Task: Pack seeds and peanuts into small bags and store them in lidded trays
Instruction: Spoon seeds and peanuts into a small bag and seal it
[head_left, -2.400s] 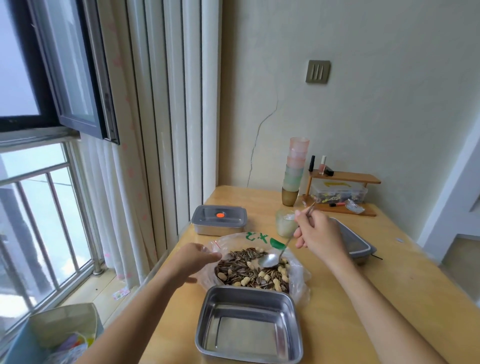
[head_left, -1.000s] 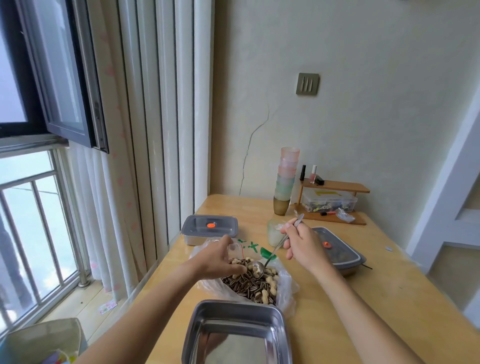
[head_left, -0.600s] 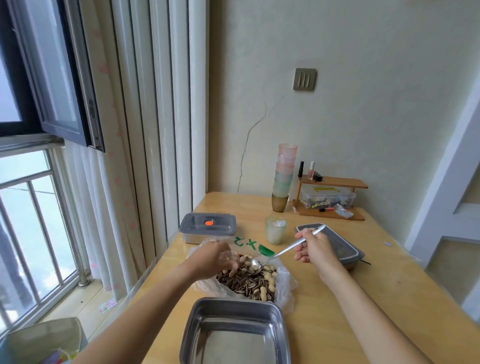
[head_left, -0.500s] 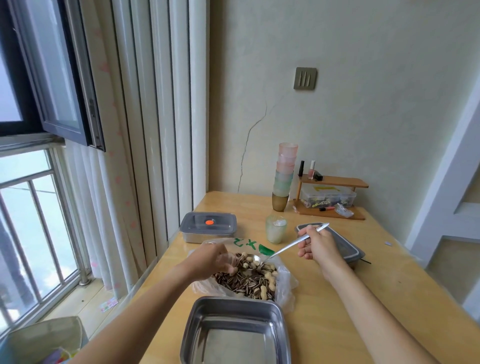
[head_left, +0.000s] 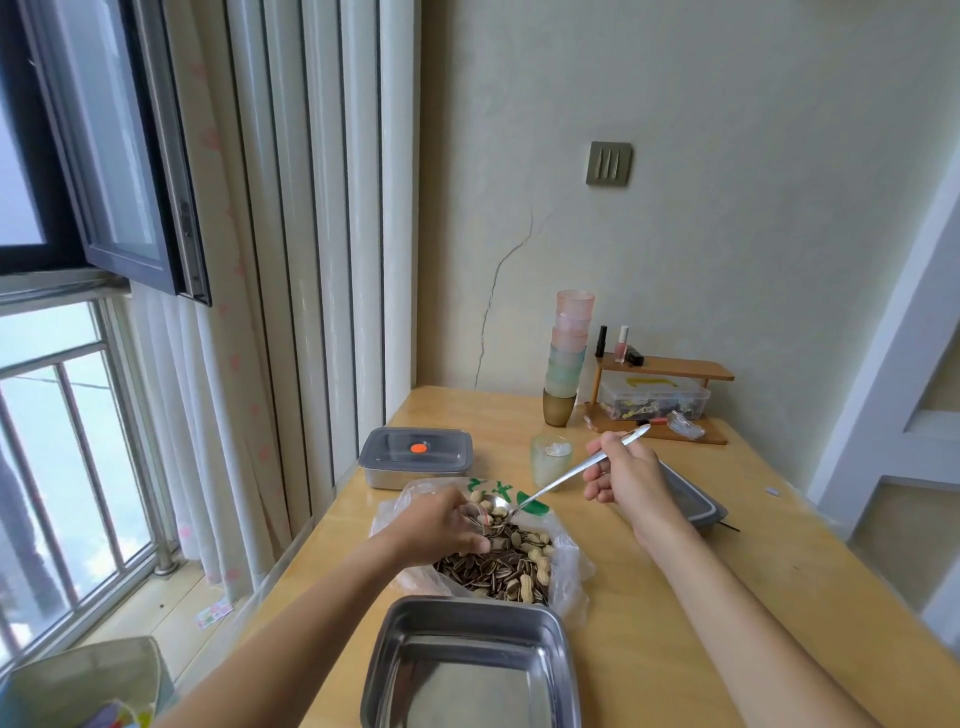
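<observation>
Filling step, mid-frame: left grip (head_left: 441, 526) pinches the small bag (head_left: 482, 517); right grip (head_left: 626, 475) holds the spoon (head_left: 563, 479), which should next tip into it.

The wooden table (head_left: 675, 597) carries an open tray (head_left: 470, 670) at its near edge, with a bag (head_left: 563, 577) of seeds and peanuts touching it behind. Beyond lie a lidded tray (head_left: 415, 457), a cup (head_left: 550, 460), and a second tray (head_left: 698, 506). Stacked cups (head_left: 566, 358) and a rack (head_left: 662, 405) stand by the wall.
</observation>
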